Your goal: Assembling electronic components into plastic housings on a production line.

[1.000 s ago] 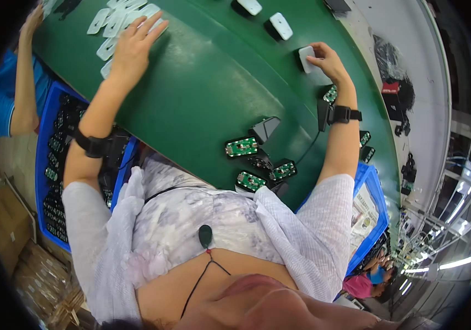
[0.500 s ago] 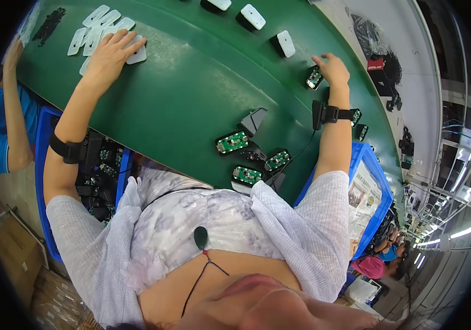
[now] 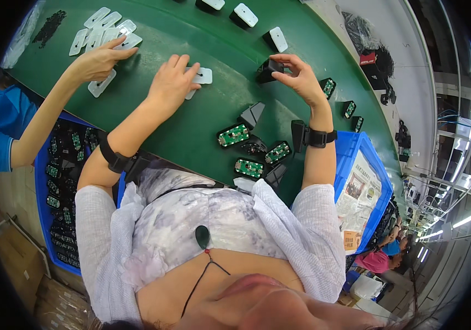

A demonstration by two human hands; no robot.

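Observation:
In my right hand [image 3: 301,81] a small black case [image 3: 269,70] is pinched between thumb and fingers, just above the green table. Its circuit-board side does not show. My left hand [image 3: 170,83] is closed over a white cover plate [image 3: 204,76], fingers on top; a second white plate [image 3: 191,94] peeks out below the fingers. A pile of white plates [image 3: 96,37] lies at the far left. Between my arms and body rest several black cases with green boards [image 3: 233,135], beside a dark wedge-shaped piece [image 3: 253,115].
A co-worker's hand [image 3: 96,65] reaches over the white plates from the left. White-topped black cases [image 3: 275,39] stand at the back; open cases [image 3: 349,109] line the right. Blue bins [image 3: 42,209] flank me, one holding boards; newspaper [image 3: 359,192] lies in the right one. Small black parts [image 3: 50,27] lie far left.
My left hand has moved right from the pile with white plates. My right hand has lifted a black case and brought it left. The co-worker's hand has come in over the pile.

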